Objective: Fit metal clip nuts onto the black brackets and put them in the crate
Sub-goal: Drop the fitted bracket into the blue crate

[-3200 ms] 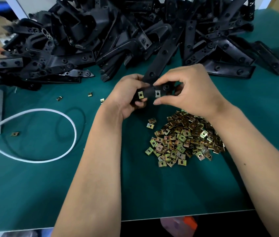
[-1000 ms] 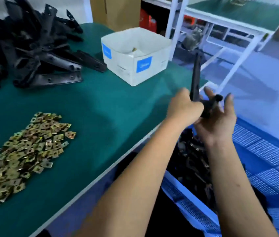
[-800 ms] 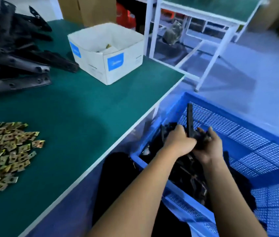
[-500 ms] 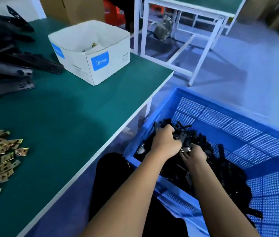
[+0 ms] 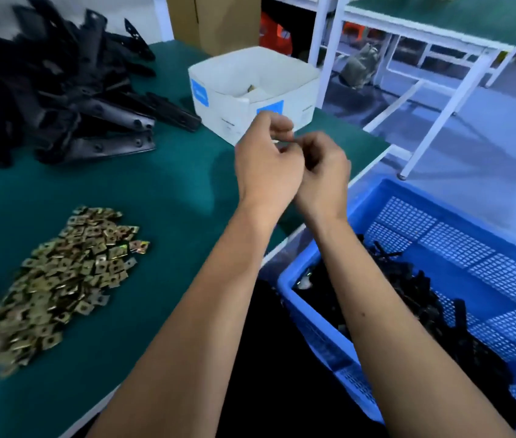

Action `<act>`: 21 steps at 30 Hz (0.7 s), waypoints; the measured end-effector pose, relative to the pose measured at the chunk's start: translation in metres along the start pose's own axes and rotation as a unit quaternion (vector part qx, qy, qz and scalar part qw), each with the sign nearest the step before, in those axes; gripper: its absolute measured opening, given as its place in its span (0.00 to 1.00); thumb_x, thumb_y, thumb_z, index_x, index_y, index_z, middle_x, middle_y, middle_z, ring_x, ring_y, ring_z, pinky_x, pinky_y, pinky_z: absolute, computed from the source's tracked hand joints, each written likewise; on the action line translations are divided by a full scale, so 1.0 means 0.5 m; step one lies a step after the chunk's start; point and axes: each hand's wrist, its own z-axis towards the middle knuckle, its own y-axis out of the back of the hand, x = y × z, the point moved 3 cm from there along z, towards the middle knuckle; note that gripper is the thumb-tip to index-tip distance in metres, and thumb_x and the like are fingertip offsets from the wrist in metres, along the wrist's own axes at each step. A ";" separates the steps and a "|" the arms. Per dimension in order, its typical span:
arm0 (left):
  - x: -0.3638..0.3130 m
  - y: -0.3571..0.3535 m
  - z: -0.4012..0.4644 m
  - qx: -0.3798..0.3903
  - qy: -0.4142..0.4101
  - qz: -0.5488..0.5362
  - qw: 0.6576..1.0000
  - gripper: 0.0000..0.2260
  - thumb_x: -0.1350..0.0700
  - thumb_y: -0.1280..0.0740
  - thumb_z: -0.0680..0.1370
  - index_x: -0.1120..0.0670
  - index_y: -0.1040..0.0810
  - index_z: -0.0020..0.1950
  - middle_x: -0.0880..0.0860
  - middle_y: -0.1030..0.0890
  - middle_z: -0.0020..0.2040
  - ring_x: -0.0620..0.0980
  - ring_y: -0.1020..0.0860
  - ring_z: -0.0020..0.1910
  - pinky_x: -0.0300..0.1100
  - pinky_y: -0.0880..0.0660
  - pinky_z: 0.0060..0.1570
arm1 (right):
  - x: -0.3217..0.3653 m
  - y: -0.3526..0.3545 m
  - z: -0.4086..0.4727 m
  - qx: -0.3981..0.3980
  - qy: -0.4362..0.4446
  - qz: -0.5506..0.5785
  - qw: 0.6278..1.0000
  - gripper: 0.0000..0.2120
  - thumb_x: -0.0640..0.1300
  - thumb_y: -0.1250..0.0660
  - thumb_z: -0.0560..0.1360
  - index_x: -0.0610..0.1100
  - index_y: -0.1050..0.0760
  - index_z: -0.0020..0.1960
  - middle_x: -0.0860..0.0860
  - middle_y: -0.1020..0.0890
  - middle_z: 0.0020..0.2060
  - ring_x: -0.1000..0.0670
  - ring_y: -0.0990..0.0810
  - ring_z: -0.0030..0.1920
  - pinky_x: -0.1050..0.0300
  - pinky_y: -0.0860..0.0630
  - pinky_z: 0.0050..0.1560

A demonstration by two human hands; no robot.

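- Head view: both hands hang close together above the right edge of the green table [image 5: 155,184], wrists nearly touching.
- The left hand [image 5: 266,162] has its fingers curled inward, thumb and forefinger drawn narrow as if pinching; whether anything sits between them, I cannot tell.
- The right hand [image 5: 323,172] is curled too, its fingertips meeting those of the left; blur hides whatever may lie at the meeting point.
- The clip nuts [image 5: 60,279] lie in a loose brass-coloured heap, small square plates each with a hole, well to the left of the fingers and nearer the person; the heap's near-left edge is smeared by motion.
- The black brackets [image 5: 60,99] are piled far left of the fingers, long flat arms with round holes, tangled together; the pile is cut off at the left border.
- More brackets [image 5: 424,295] lie in the blue crate [image 5: 459,226], below and right of the fingers, partly hidden behind the right forearm.
- A white box [image 5: 250,90] stands just beyond the fingers; its contents are hard to make out.
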 end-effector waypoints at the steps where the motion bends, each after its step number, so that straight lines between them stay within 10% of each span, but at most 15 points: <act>1: 0.010 0.052 0.014 -0.037 0.017 0.015 0.999 0.12 0.65 0.34 0.70 0.50 0.22 0.47 0.43 0.18 0.43 0.42 0.19 0.44 0.40 0.21 0.51 | 0.036 -0.047 -0.011 0.049 0.017 -0.003 0.999 0.06 0.36 0.32 0.73 0.47 0.22 0.43 0.56 0.19 0.34 0.58 0.25 0.34 0.59 0.26 0.38; 8: 0.100 0.389 0.045 -0.204 0.111 0.116 0.966 0.07 0.60 0.31 0.72 0.51 0.20 0.47 0.45 0.19 0.42 0.49 0.19 0.48 0.44 0.22 0.53 | 0.188 -0.341 -0.090 0.293 0.117 -0.116 0.942 0.09 0.42 0.33 0.76 0.43 0.22 0.55 0.44 0.18 0.52 0.40 0.21 0.53 0.47 0.25 0.55; 15: 0.184 0.639 0.009 -0.286 0.182 0.104 0.935 0.06 0.59 0.32 0.73 0.48 0.21 0.45 0.48 0.17 0.45 0.51 0.17 0.48 0.50 0.19 0.53 | 0.236 -0.553 -0.143 0.403 0.214 -0.297 0.839 0.37 0.57 0.30 0.79 0.60 0.47 0.81 0.39 0.48 0.79 0.33 0.50 0.78 0.35 0.34 0.70; 21: 0.230 0.733 -0.002 -0.306 0.188 -0.001 0.933 0.06 0.64 0.31 0.76 0.53 0.22 0.47 0.57 0.18 0.48 0.53 0.17 0.42 0.45 0.18 0.39 | 0.284 -0.627 -0.147 0.473 0.233 -0.249 0.812 0.38 0.55 0.26 0.76 0.58 0.42 0.80 0.41 0.33 0.73 0.36 0.32 0.71 0.42 0.28 0.66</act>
